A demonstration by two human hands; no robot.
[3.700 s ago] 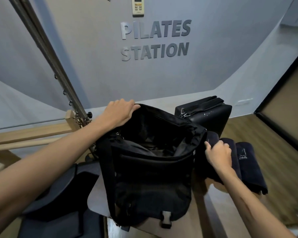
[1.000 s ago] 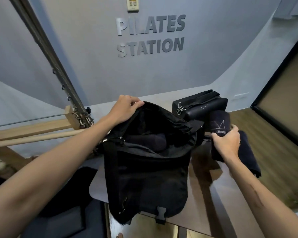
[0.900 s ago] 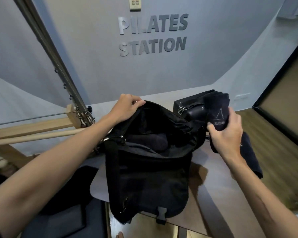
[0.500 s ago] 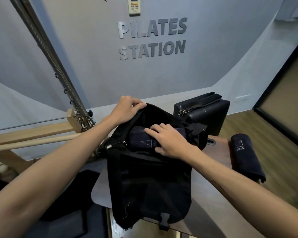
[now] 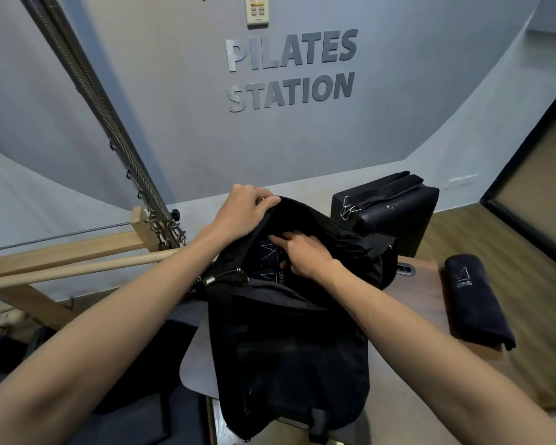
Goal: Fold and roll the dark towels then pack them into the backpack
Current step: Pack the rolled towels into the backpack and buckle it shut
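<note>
**Second roll going into the backpack, one left on the surface**

The rolled towel (image 5: 272,268) looked soft and light, the sort of thing that gives under a push and springs loose if let go at one end; taking it round the middle of the roll seemed the safest grip. It lay inside the mouth of the backpack (image 5: 289,348), its pale logo showing, with another logo visible just below it, so I judged two rolls were in there.

The right hand (image 5: 302,255) was down in the opening with its fingers curled onto the towel, pressing and tucking it in; whether the thumb closed underneath I could not tell. The left hand (image 5: 244,210) gripped the far rim of the backpack, fingers folded over the fabric, holding the floppy mouth wide.

A last rolled towel (image 5: 475,300) lay on the wooden surface (image 5: 411,303) to the right, well apart from the bag, with a black case (image 5: 395,207) standing behind.
</note>
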